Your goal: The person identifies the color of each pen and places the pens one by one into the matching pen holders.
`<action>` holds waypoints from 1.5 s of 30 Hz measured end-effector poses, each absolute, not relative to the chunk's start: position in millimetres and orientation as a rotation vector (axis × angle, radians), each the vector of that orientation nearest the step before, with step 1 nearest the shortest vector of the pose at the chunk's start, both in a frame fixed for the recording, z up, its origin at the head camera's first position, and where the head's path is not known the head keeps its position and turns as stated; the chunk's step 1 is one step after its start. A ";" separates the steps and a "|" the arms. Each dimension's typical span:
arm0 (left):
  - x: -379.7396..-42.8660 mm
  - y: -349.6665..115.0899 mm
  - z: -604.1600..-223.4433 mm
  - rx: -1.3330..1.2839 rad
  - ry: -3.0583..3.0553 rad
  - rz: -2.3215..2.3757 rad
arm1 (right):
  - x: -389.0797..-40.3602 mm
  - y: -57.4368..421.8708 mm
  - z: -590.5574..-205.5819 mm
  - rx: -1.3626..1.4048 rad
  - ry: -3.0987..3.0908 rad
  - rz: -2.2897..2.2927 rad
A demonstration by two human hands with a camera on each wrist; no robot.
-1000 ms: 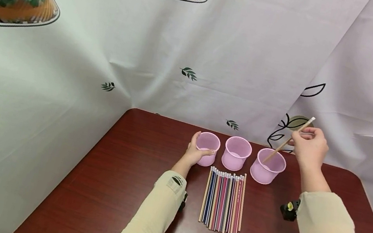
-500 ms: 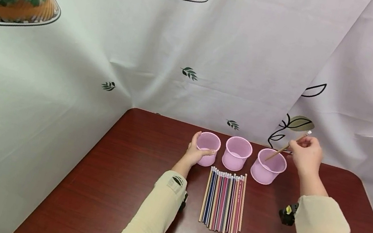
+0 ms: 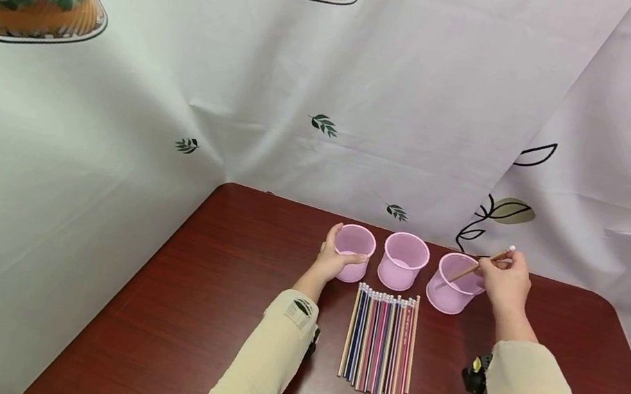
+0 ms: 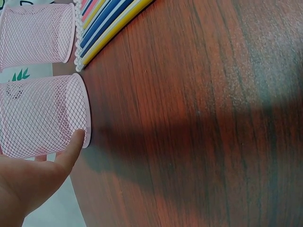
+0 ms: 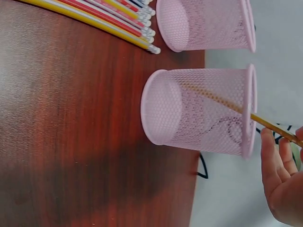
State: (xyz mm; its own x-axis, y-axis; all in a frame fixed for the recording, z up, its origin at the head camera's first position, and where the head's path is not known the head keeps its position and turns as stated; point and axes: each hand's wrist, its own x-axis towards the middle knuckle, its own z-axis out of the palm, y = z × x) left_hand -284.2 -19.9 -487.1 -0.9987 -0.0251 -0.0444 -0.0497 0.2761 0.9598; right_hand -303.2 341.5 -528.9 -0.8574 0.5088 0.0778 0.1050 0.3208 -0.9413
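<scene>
Three pink mesh pencil cups stand in a row at the back of the table. My left hand (image 3: 331, 262) grips the left cup (image 3: 352, 273), its thumb across the front; the left wrist view shows the thumb against the mesh of this cup (image 4: 40, 116). With its fingertips, my right hand (image 3: 506, 284) pinches a yellow pencil (image 5: 222, 100) near the eraser end. That pencil slants down inside the right cup (image 3: 444, 299), its lower end seen through the mesh. The middle cup (image 3: 396, 278) is untouched. In front lies a row of pencils (image 3: 381, 342), eraser ends toward the cups.
The dark red wooden table (image 3: 208, 305) has its back edge close behind the cups. A white printed cloth (image 3: 276, 134) hangs behind and along the left side. A small black device (image 3: 475, 374) sits at the right sleeve cuff.
My right hand has moved down and a little left, taking the pencil lower into the right cup. The left hand keeps its hold on the left cup.
</scene>
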 end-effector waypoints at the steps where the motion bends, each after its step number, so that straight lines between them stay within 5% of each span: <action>1: -284.5 -19.8 -487.0 -0.073 2.496 1.876 | -304.9 342.9 -535.1 -0.533 -2.236 1.516; 8: -284.2 -19.7 -486.5 -0.088 2.490 1.849 | -315.7 353.9 -567.3 -0.520 -2.272 1.352; 34: -283.8 -20.5 -485.8 -0.066 2.507 1.821 | -311.4 353.6 -568.2 -0.536 -2.265 1.398; 45: -282.3 -21.7 -484.6 -0.077 2.506 1.820 | -232.1 284.5 -431.2 -0.754 -2.450 1.263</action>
State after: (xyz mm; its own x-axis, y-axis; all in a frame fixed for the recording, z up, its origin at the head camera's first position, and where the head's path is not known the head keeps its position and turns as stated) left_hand -282.3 -21.7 -484.6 -0.9978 -0.0149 -0.0642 -0.0657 0.3092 0.9487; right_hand -232.1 284.5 -431.2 -0.8237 0.5669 0.0113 0.3197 0.4807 -0.8165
